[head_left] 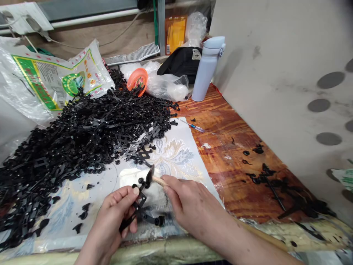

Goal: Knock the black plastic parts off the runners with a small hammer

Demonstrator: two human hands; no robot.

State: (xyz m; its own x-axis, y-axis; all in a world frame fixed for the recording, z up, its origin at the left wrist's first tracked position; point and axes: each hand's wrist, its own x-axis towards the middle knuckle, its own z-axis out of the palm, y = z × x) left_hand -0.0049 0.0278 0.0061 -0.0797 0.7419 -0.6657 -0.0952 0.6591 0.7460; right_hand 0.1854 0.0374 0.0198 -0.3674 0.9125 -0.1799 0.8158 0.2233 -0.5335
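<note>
My left hand [120, 208] grips a black linked part [141, 200] between thumb and fingers, low in the middle of the view. Closed round the light wooden handle of a small tool, my right hand [183, 197] is just to its right. The tool's dark head [150, 176] is at the upper end of the linked part; whether they touch is unclear. Beneath lies a whitish pad or block [132, 176] on a floral cloth [176, 156]. A black piece with a round end [159, 220] lies below the hands.
A large heap of black linked parts [91, 125] covers the left. Behind stand a pale blue bottle [205, 70], a black pouch [179, 62], an orange dish [138, 80] and plastic bags [55, 77]. A screwdriver [195, 128] and black scraps [275, 187] lie right.
</note>
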